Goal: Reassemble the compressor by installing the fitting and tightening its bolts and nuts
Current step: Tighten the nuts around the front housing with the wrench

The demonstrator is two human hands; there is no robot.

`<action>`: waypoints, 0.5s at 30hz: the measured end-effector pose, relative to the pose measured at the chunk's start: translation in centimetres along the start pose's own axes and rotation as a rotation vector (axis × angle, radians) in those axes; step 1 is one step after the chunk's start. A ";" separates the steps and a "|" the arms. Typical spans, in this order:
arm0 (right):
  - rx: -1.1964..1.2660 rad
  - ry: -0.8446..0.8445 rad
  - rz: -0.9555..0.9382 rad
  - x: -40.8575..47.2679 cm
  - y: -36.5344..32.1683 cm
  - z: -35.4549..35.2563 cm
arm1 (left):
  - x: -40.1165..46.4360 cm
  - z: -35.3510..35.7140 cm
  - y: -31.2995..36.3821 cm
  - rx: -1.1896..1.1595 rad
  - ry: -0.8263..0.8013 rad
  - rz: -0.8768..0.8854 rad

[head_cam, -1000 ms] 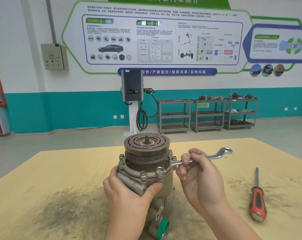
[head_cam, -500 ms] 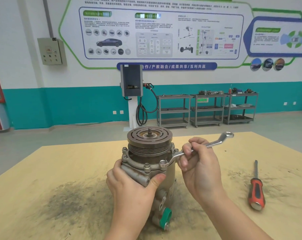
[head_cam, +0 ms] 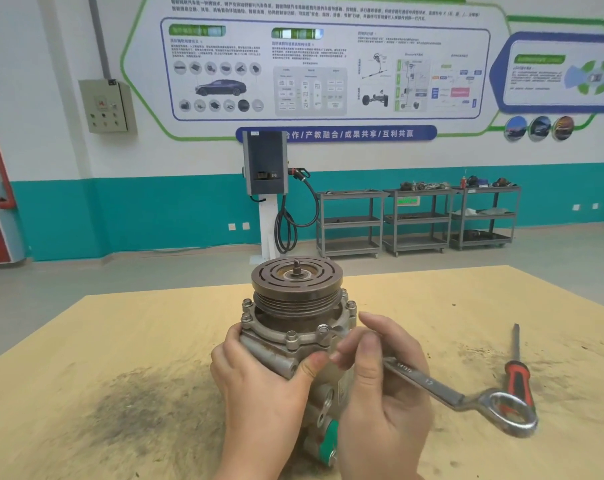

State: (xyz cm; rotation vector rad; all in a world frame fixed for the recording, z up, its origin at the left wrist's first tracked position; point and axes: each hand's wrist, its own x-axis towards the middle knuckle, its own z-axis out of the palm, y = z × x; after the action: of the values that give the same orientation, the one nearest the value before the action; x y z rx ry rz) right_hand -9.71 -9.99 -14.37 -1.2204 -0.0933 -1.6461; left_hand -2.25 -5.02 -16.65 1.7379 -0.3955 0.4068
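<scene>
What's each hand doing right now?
Left hand: grips the compressor body, steadying it on the table.
Right hand: holds the wrench, whose ring end sits at a flange bolt.

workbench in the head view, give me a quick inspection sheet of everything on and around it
surface: tan wooden bench with a dark grimy patch at front left
job's things: compressor stands upright, pulley on top; wrench has one ring end on a flange bolt
clutter: red-handled screwdriver lies on the bench at right
grips: left hand holds the compressor body; right hand holds the wrench shank
cables: black charger cable hangs looped from the wall unit behind
surroundings: grey shelf carts, wall posters, grey electrical box
</scene>
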 end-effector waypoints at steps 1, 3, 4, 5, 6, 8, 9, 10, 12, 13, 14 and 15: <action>-0.010 -0.041 0.000 0.5 -0.2 -0.3 | 0.0 0.1 0.0 -0.002 0.003 0.000; 0.008 -0.119 0.002 1.7 -0.7 -0.9 | 0.0 0.3 -0.2 -0.005 0.007 -0.002; 0.041 -0.127 0.020 2.4 -0.8 -1.2 | 0.1 0.3 -0.3 -0.006 0.013 0.003; 0.085 -0.108 0.067 3.1 -0.8 -1.5 | 0.1 0.4 -0.4 -0.004 0.017 0.010; 0.132 -0.080 0.140 3.7 -0.7 -1.8 | 0.1 0.4 -0.5 0.000 0.019 0.016; 0.235 -0.040 0.307 4.6 -0.1 -2.2 | 0.1 0.4 -0.7 -0.001 0.021 0.028; 0.272 -0.031 0.379 4.9 0.2 -2.4 | 0.1 0.4 -0.7 -0.005 0.023 0.034; 0.297 -0.031 0.440 5.1 0.5 -2.4 | 0.1 0.5 -0.7 -0.012 0.026 0.039; 0.344 -0.042 0.540 5.6 0.9 -2.4 | 0.2 0.5 -0.8 -0.015 0.032 0.037; 0.371 -0.052 0.594 5.9 1.0 -2.5 | 0.2 0.5 -0.7 -0.010 0.032 0.031; 0.397 -0.071 0.652 6.4 1.2 -2.6 | 0.2 0.5 -0.6 -0.007 0.031 0.028; 0.421 -0.098 0.711 6.8 1.3 -2.7 | 0.1 0.4 -0.6 -0.011 0.029 0.027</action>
State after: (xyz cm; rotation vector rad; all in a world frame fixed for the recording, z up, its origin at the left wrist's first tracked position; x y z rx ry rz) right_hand -10.13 -16.81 -11.27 -0.8653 -0.0538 -0.8888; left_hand -1.86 -5.35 -17.18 1.7157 -0.4001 0.4484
